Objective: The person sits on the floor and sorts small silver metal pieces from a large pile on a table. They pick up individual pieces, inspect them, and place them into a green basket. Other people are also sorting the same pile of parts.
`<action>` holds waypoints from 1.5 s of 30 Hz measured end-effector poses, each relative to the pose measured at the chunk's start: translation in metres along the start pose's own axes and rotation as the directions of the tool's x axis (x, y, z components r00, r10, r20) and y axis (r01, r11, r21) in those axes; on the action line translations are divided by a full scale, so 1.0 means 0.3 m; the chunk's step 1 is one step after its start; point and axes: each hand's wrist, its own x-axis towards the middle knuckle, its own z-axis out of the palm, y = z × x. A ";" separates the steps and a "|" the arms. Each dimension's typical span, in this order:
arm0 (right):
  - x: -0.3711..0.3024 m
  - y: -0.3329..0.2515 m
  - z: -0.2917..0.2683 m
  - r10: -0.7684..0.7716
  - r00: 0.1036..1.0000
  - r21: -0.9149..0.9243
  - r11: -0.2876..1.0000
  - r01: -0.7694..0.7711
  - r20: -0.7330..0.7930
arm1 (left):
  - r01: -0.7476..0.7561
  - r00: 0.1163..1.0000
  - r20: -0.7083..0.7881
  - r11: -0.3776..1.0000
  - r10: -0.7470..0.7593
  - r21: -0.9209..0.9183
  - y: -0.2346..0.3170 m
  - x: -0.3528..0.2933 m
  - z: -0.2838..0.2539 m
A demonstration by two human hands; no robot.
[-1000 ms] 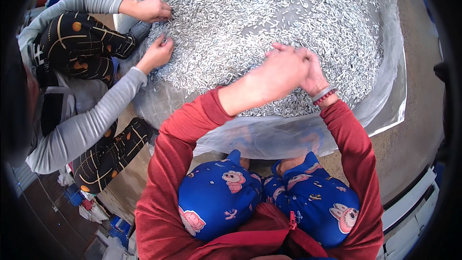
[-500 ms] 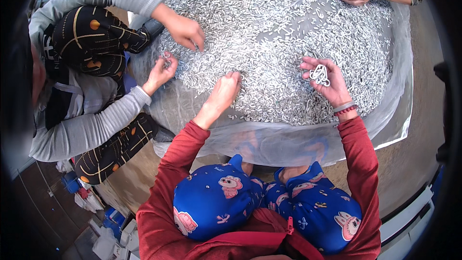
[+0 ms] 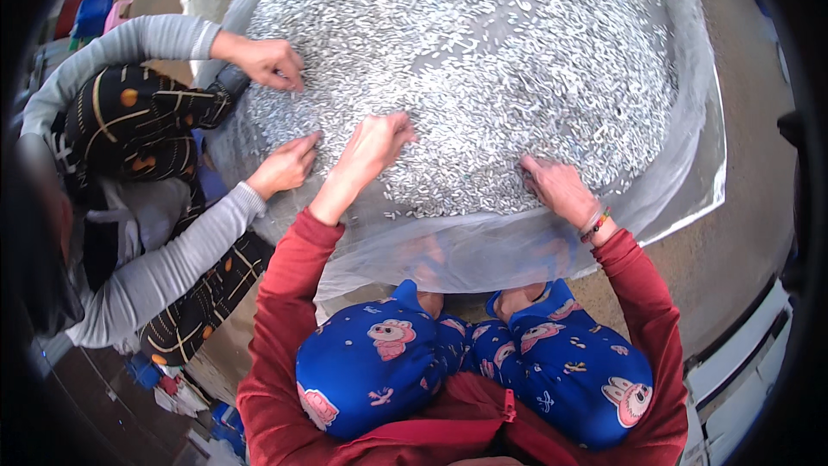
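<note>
Centrally, a heap of small pale pieces (image 3: pixel 483 60) on a clear sheet (image 3: pixel 517 246) fills the upper frame.

Left hand (image 3: pixel 373 145), clenched loosely, digs into the heap's near edge; right hand (image 3: pixel 559 190) lies with fingers released, flat on the pieces at centre right. Sorting probably goes best with small pinches drawn toward the sheet's rim. Count: one heap, one sheet, two own hands, two co-worker's hands (image 3: pixel 267 60) at left, pieces uncountable.
</note>
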 end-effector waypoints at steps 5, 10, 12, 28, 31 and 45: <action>0.061 0.017 -0.036 -0.067 0.973 0.363 0.920 0.145 -0.219 | -0.137 0.989 -0.028 0.976 0.144 0.171 0.044 0.157 -0.090; 0.055 0.051 -0.222 0.096 0.994 0.999 0.011 -0.044 0.043 | -0.343 0.870 -0.178 0.824 0.460 0.451 -0.067 0.277 -0.012; 0.066 0.062 -0.268 0.005 0.982 0.938 -0.296 0.182 -0.189 | -0.489 0.700 -0.224 0.684 0.678 0.541 -0.110 0.292 0.028; 0.087 -0.010 -0.273 0.388 0.921 0.820 -0.542 0.187 0.046 | -0.692 0.519 -0.125 0.501 0.846 0.520 0.592 0.296 0.031; 0.050 0.085 -0.319 0.198 0.980 0.729 -0.665 0.159 -0.034 | -0.764 0.388 -0.408 0.536 0.826 0.358 0.589 0.339 0.081; -0.073 0.153 -0.308 0.201 0.967 0.831 -0.501 0.240 -0.158 | -0.565 0.792 0.191 0.576 0.580 0.591 0.126 0.166 0.428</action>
